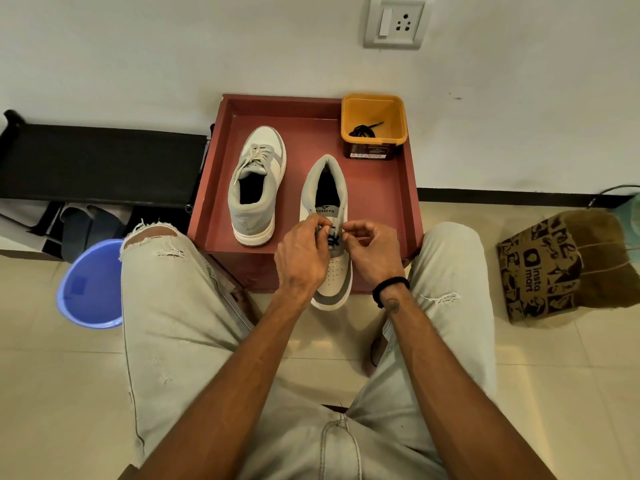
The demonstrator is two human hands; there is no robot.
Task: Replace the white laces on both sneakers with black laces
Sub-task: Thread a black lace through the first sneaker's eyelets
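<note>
The near sneaker (329, 216), white with grey trim, is lying toe toward the person, its toe hanging over the front edge of the red tray (381, 188); a black lace (333, 240) is crossing its lower eyelets. The second sneaker (256, 185) is sitting to its left, toe toward the wall, wearing its white lace (254, 157). Another black lace (363, 130) is lying coiled in the yellow tub (374, 109).

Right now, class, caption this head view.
Both hands thread a black lace into one sneaker on a red tray.

two sneakers (257, 188) side by side on tray (381, 202), tub (373, 128) behind.
</note>
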